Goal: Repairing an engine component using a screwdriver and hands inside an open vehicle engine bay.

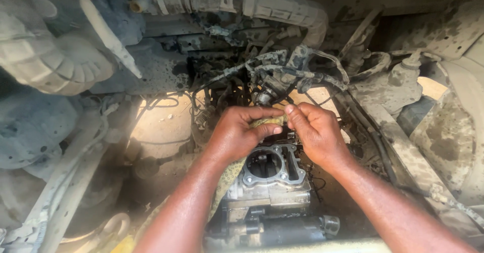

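While both hands meet above the open engine, the left hand (241, 132) is clenched around a bunched yellowish patterned cloth (229, 175), whose tail hangs down past the wrist and alongside the metal. The right hand (313, 132) pinches the cloth's upper edge between thumb and fingertips, just touching the left, so each grip is closed on the same rag. Directly below them sits the cylinder block (275, 175), its round bore (263, 163) open and facing up, with studs at the corners of the gasket face.

My worry is that open bore: everything around it is caked in dust, and I judge that grit shaken loose from the cloth, or from the tangle of wires (292, 71) just above the hands, could drop straight into it. The hanging tail of the cloth could also snag on a stud if pulled sharply.

Much is hard to read. The hands cover whatever lies behind them at the top of the block, so I cannot tell whether something small is wrapped in the cloth. A ribbed grey hose (242, 1) runs across the top and leaves the view, the lower engine is in shadow, and both forearms are cut off at the bottom edge.
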